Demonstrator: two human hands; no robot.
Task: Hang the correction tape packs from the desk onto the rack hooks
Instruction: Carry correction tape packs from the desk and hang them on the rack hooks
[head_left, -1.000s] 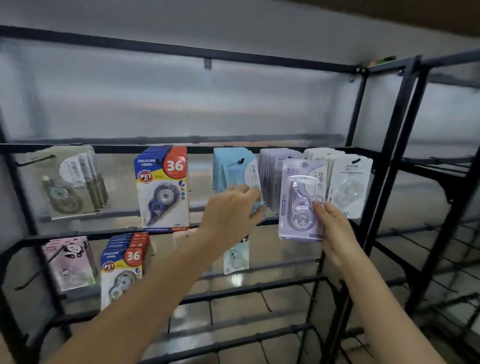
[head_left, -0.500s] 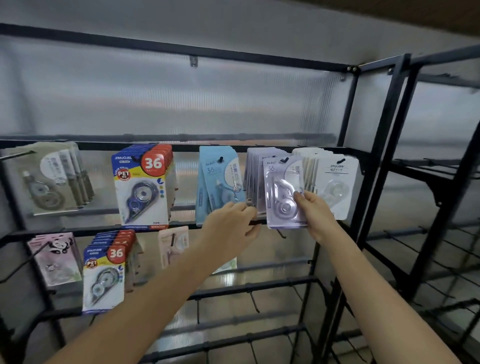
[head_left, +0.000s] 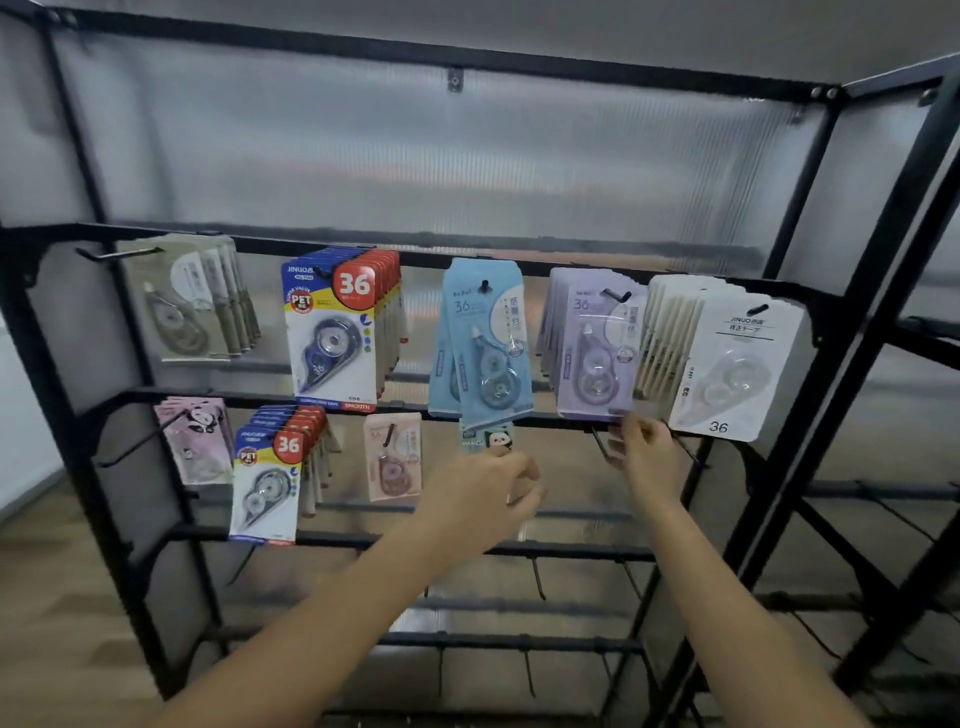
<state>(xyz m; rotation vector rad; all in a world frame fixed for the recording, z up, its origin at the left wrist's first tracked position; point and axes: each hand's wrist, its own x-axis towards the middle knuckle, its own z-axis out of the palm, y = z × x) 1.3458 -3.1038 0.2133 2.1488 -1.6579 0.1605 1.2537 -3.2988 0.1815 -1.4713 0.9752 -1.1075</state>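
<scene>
Right-hand (head_left: 647, 457) fingers are curled just under the bottom edge of the front lilac pack (head_left: 597, 358), and the lower corner appears to be pinched between them, though the contact is blurred. That pack is hung on a hook (head_left: 615, 296) of the upper rail, at the front of a row of like lilac packs. Further left and lower, the left hand (head_left: 483, 499) is held with fingers bent round a small green panda pack (head_left: 488, 439), whose top edge is seen above the knuckles, just beneath the blue packs (head_left: 485, 343).

To the right of the lilac row, white packs (head_left: 727, 364) marked 36 are hung; to the left of the blue ones, a stack of blue-and-red packs (head_left: 337, 332) and a grey stack (head_left: 197, 301) are carried on the same rail. On the lower rail, pink panda packs (head_left: 195, 441), a second blue-and-red stack (head_left: 270, 478) and one pale pink pack (head_left: 392, 457) are hung. All are borne by a black metal rack (head_left: 810, 415) backed with ribbed translucent sheet.
</scene>
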